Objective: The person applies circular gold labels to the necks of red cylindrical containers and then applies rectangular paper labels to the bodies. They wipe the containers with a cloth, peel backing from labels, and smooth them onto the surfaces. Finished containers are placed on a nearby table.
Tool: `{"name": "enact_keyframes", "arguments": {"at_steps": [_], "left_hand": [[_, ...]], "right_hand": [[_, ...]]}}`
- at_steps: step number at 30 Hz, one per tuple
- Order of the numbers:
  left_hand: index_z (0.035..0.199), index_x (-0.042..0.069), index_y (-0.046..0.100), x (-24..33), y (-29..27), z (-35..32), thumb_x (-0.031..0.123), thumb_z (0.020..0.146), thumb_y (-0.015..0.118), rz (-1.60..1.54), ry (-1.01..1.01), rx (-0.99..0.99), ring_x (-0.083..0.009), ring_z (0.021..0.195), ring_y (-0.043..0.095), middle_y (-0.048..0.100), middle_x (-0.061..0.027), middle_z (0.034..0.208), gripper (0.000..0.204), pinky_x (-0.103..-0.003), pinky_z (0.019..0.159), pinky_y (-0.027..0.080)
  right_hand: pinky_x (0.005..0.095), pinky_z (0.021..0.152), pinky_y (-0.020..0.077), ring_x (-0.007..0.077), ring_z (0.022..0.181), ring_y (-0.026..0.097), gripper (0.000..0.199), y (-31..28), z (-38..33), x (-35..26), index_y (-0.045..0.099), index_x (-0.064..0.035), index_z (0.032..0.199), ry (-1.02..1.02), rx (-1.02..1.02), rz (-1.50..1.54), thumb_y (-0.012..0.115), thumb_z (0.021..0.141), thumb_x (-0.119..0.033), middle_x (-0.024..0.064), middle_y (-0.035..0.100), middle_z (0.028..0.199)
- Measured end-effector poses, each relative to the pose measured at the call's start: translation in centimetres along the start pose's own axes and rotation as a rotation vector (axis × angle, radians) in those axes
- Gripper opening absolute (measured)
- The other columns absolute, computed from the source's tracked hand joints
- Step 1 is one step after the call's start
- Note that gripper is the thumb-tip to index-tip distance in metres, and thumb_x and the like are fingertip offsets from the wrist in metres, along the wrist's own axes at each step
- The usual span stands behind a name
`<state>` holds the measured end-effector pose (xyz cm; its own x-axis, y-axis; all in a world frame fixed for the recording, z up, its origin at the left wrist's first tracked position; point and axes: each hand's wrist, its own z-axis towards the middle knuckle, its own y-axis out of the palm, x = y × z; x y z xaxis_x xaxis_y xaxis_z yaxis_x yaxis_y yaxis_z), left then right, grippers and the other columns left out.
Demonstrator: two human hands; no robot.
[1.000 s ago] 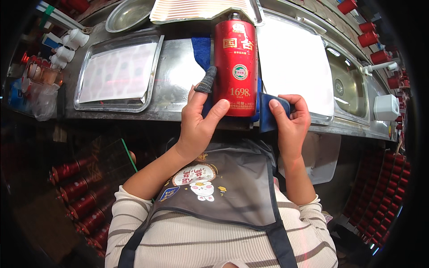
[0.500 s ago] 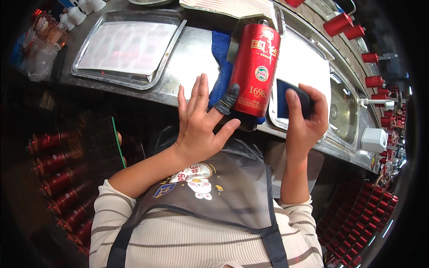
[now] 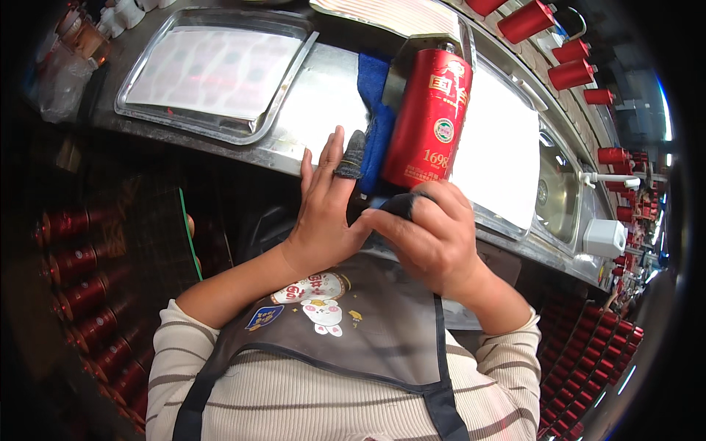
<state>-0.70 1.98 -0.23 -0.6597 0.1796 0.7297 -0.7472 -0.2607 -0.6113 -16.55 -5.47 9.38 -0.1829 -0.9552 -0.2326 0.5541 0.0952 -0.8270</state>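
A red bottle [image 3: 430,117] with a metallic cap and gold lettering lies on the bench, its base toward me, beside a blue cloth [image 3: 376,110]. My left hand [image 3: 323,198] is left of the base with fingers stretched out, a dark finger cover [image 3: 353,156] on its index finger. Right at the bottle's base, my right hand [image 3: 441,239] is closed round a dark pad [image 3: 399,206], knuckles up. The pad's front end reaches close to my left thumb; most of it is hidden by my fingers, and whether it touches the bottle I cannot tell.
A metal tray [image 3: 254,136] with a printed white sheet lies at left, and a white sheet [image 3: 507,147] on another tray at right. Beyond are a sink [image 3: 557,187], a white jug [image 3: 604,238] and several red bottles [image 3: 526,22]. More red bottles [image 3: 84,257] stand low at left.
My right hand has swung left and toward me with the dark pad, from right of the bottle to its base. My left index finger has lifted away from the bottle.
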Motion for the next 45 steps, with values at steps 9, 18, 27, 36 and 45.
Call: {"name": "enact_keyframes", "arguments": {"at_steps": [9,18,27,36,45], "left_hand": [[0.153,-0.001,0.030,0.5,-1.0,0.7,0.016,0.077,0.076,-0.088,-0.047,0.011,-0.0444,0.148,0.024,0.020,-0.0307,0.160,0.091,-0.064,0.117,0.009],[0.154,-0.001,0.026,0.6,-1.1,2.4,0.013,0.077,0.072,-0.114,-0.020,-0.083,-0.0443,0.151,0.016,0.018,-0.0305,0.160,0.092,-0.063,0.118,0.007],[0.155,0.002,0.021,1.3,-0.8,3.9,0.019,0.074,0.080,-0.048,0.046,-0.186,-0.0432,0.150,0.019,0.019,-0.0283,0.160,0.102,-0.067,0.116,0.006],[0.149,0.007,0.037,2.8,-0.4,6.6,0.021,0.069,0.089,-0.072,0.159,-0.153,-0.0398,0.134,0.044,0.048,-0.0203,0.142,0.097,-0.051,0.113,0.029],[0.153,0.006,0.035,0.9,-0.1,6.2,0.022,0.069,0.088,-0.306,0.017,-0.190,-0.0459,0.140,0.038,0.043,-0.0206,0.152,0.100,-0.057,0.119,0.020]], "right_hand": [[0.0338,0.069,0.0549,0.0268,0.075,0.069,0.020,-0.8,6.6,13.8,0.070,-0.0040,0.098,0.284,0.185,-0.174,0.079,0.081,-0.011,0.0140,0.070,0.085],[0.0376,0.058,0.0496,0.0221,0.065,0.059,0.027,-1.4,0.2,3.8,0.071,-0.0113,0.092,-0.149,0.025,0.142,0.077,0.066,-0.008,0.0038,0.059,0.076],[0.0365,0.065,0.0513,0.0293,0.070,0.064,0.018,-1.3,5.5,15.1,0.069,-0.0064,0.091,0.323,0.494,0.033,0.077,0.076,-0.010,0.0112,0.065,0.079],[0.0313,0.066,0.0522,0.0233,0.071,0.066,0.018,0.7,0.5,10.5,0.067,-0.0025,0.093,0.608,0.675,0.371,0.078,0.080,-0.008,0.0126,0.066,0.080],[0.0320,0.067,0.0515,0.0223,0.073,0.063,0.017,-0.2,-2.8,5.6,0.070,-0.0055,0.095,0.269,0.452,0.319,0.076,0.079,-0.004,0.0082,0.065,0.084]]}}
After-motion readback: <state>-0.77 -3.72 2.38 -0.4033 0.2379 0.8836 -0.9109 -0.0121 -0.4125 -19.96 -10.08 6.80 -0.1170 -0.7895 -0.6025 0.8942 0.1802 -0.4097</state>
